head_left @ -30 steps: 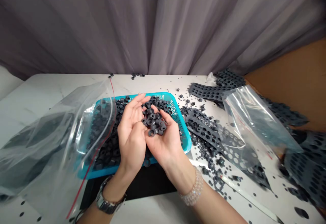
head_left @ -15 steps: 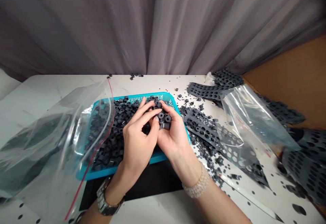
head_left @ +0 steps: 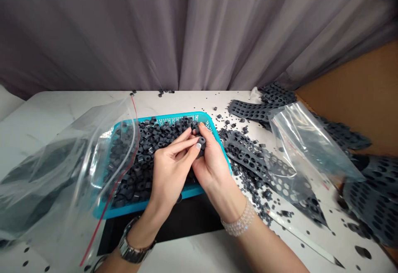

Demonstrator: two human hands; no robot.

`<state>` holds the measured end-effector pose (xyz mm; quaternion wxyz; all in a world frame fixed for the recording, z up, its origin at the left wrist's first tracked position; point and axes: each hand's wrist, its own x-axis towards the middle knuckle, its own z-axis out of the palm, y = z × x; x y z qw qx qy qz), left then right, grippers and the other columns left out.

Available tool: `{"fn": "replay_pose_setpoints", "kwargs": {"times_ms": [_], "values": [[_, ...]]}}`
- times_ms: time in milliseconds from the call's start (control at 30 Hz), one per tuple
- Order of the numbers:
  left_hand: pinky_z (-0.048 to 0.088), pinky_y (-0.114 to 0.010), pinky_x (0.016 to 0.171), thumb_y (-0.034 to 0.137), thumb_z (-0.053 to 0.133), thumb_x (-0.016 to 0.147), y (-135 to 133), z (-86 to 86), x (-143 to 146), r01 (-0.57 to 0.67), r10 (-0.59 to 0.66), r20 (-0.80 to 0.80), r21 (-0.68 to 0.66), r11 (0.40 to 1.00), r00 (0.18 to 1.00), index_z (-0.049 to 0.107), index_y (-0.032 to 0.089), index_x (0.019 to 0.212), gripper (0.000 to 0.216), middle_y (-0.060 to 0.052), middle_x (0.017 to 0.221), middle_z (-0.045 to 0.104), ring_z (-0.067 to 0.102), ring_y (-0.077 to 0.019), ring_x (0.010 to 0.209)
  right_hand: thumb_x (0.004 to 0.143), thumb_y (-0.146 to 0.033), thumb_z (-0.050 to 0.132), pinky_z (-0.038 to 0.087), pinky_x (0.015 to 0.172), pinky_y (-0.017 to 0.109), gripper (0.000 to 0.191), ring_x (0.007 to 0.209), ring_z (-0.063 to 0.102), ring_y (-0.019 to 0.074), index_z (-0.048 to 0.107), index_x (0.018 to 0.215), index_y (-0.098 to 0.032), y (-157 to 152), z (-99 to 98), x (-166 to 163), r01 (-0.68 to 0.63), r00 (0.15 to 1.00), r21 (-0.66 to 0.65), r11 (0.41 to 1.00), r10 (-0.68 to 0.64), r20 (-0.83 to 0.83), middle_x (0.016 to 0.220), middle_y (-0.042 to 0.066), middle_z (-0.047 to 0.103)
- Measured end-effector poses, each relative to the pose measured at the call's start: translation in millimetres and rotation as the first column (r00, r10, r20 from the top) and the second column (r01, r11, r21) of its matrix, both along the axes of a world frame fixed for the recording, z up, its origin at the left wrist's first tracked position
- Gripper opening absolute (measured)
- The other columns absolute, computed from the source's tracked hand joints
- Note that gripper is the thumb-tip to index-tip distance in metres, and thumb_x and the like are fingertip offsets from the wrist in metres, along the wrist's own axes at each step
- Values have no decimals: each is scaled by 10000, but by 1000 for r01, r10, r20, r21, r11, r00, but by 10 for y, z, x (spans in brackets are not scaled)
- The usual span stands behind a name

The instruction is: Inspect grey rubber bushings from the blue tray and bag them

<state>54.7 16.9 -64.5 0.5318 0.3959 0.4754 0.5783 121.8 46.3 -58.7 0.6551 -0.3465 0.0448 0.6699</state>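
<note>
Both hands met over the right end of the teal basket (head_left: 217, 142); the left hand (head_left: 169, 173) and right hand (head_left: 211, 163) pressed together, fingers closed on a small cluster of dark rubber rings (head_left: 201, 142) pinched between their fingertips. The cluster sat at the grip itself, nearer the right hand's thumb; one ring's hole faced up toward the camera, its axis roughly upright. Beneath lay the heap of rings (head_left: 149, 148) on the counter (head_left: 49, 111); an open clear bag (head_left: 77, 161) lay to the left.
</note>
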Motion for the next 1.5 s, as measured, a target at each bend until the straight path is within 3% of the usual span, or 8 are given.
{"fn": "replay_pose_setpoints", "kwargs": {"times_ms": [167, 367, 567, 800, 1100, 1267, 1367, 1500], "values": [[421, -332, 1031, 196, 710, 732, 30, -13, 2, 47, -1, 263, -168, 985, 965, 738, 170, 936, 208, -79, 1151, 682, 583, -207, 1136, 725, -131, 667, 422, 509, 134, 101, 595, 534, 41, 608, 794, -175, 14, -20, 21, -2, 999, 36, 999, 0, 45, 718, -46, 613], [467, -282, 932, 162, 697, 728, 80, -54, -44, 89, 4, 407, -209, 974, 914, 740, 162, 846, 125, -46, 921, 731, 649, -141, 923, 733, -128, 648, 285, 373, 131, 93, 481, 427, 28, 570, 768, -164, 33, -55, 18, -51, 998, 123, 991, 46, 43, 639, -52, 534], [465, -304, 930, 178, 679, 732, 95, -39, -57, 115, -34, 376, -194, 974, 926, 724, 162, 906, 181, -56, 980, 717, 636, -176, 986, 713, -114, 657, 282, 365, 125, 116, 477, 414, 19, 564, 763, -160, 23, -64, 20, -37, 998, 131, 991, 29, 61, 647, -57, 512], [496, -263, 864, 174, 661, 765, 109, -24, -97, 143, -81, 354, -153, 978, 932, 711, 136, 936, 182, -65, 944, 717, 654, -157, 915, 709, -113, 659, 274, 360, 124, 113, 474, 412, 15, 570, 769, -148, 11, -63, 2, -46, 995, 171, 984, 29, 100, 651, -55, 502], [471, -258, 902, 136, 659, 763, 110, -18, -99, 112, -23, 430, -182, 977, 902, 693, 168, 871, 117, -44, 977, 698, 637, -146, 968, 697, -118, 659, 267, 360, 118, 118, 480, 419, 20, 560, 751, -155, 4, -63, -1, -71, 993, 189, 979, 51, 106, 643, -46, 530], [438, -296, 961, 149, 637, 781, 146, -38, -156, 93, 19, 476, -209, 974, 879, 697, 176, 861, 103, -40, 1032, 686, 602, -153, 1042, 754, -155, 565, 255, 342, 127, 17, 531, 496, 59, 556, 740, -158, 21, -22, 38, -170, 985, 115, 979, 172, -7, 653, -2, 581], [429, -281, 963, 161, 639, 785, 164, -32, -166, 43, 64, 478, -208, 977, 876, 693, 187, 879, 112, -28, 1055, 676, 590, -137, 1050, 783, -190, 512, 266, 336, 134, 79, 534, 513, 76, 557, 729, -154, 20, 14, 59, -251, 963, 108, 962, 259, -76, 654, 20, 597], [479, -200, 812, 199, 669, 768, 156, -16, -132, -48, 116, 433, -164, 985, 894, 696, 199, 905, 140, -10, 1051, 671, 607, -101, 934, 798, -227, 521, 252, 318, 133, 113, 531, 522, 78, 564, 723, -154, -17, 42, 19, -310, 939, 170, 935, 329, -97, 647, 6, 591]]}}
